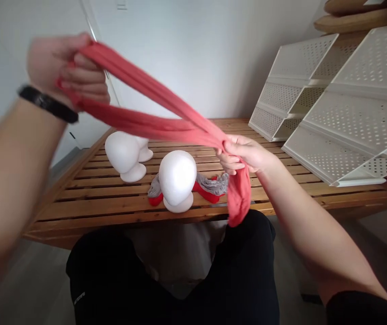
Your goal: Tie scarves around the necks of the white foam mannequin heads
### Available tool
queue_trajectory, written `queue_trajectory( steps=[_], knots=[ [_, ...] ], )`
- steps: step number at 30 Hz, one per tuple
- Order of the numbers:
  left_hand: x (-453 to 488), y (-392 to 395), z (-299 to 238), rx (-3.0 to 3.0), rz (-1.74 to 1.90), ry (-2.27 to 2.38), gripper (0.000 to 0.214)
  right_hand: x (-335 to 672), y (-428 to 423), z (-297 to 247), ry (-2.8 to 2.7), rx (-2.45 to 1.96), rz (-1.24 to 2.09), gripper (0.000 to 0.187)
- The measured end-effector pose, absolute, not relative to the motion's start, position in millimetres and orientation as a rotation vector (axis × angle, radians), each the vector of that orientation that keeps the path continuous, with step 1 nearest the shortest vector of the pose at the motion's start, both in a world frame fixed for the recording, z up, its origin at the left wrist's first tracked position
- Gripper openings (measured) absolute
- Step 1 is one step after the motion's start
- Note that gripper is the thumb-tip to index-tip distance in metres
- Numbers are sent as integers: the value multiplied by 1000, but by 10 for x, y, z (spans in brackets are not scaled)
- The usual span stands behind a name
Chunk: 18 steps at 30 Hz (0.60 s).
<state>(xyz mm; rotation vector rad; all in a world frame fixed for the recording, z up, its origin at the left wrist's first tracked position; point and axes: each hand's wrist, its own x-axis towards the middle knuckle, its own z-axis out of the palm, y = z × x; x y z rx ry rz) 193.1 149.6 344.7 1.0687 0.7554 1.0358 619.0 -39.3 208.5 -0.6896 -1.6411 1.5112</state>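
A long strip of coral-red cloth [152,97] is stretched in the air between my two hands. My left hand [81,74], raised at the upper left and blurred by motion, is closed around one end, where the cloth forms a loop. Lower and to the right, my right hand [239,153] pinches the two strands together, and a short folded end hangs below it. A white foam mannequin head [178,178] stands upright near the front edge of the slatted wooden table [88,210], below the cloth. Behind it lies a grey and red fabric item [210,187], partly hidden.
Another white foam head [123,153] stands at the back left, with a third [144,146] partly hidden behind it. White perforated bins [352,104] stand stacked at the right, with wooden pieces [359,20] on top. A pale wall [186,54] closes off the back.
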Motion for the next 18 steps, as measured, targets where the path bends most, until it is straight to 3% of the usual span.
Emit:
queue_trajectory(
  steps=[3,10,15,18],
  knots=[
    [2211,1447,2884,1140,1027,547,44,6253,-33,1683,-1448,-926,1490,36],
    [2905,2079,1624,942,1072,918,39,5944,1106,1180,-1004,-1313,1277,36],
    [2618,1805,876,902,1039,945,46,5762,785,458,-883,-1363,1310,29],
    [2363,1279,300,848,932,906,67,5656,295,-77,-796,-1335,1289,29]
  ],
)
